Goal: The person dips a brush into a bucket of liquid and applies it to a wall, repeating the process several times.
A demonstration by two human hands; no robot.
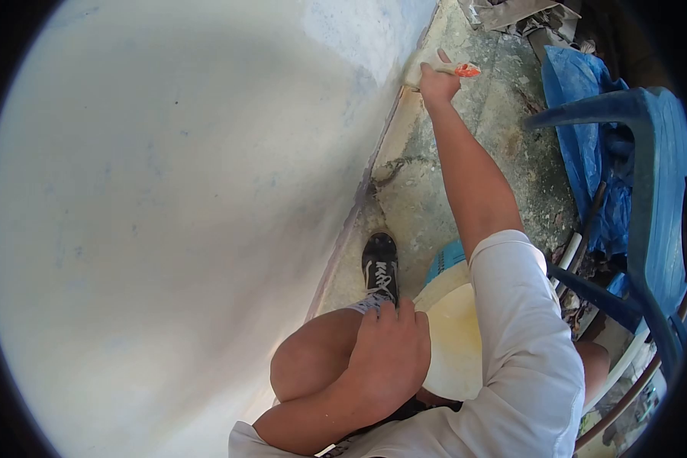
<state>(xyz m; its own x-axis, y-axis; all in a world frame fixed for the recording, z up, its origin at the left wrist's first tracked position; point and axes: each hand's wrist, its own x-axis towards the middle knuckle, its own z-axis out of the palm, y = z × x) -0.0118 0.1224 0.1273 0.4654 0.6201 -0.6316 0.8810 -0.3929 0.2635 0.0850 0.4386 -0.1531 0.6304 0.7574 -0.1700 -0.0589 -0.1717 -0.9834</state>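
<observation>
Our right hand (440, 85) had its fingers clamped on the brush (467, 70), bristles at the wall (206, 191) base, along the floor's (488, 114) left edge, toward its far end. Our left hand (391, 355) hung beside the bucket (435, 291), near the shoe (380, 263); fingers side by side, bent, couldn't tell if closed.

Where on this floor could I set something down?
Probably on the floor between the black shoe and the brush, or between the right forearm and blue sheet. It's crowded around the blue chair and white pipe.
</observation>
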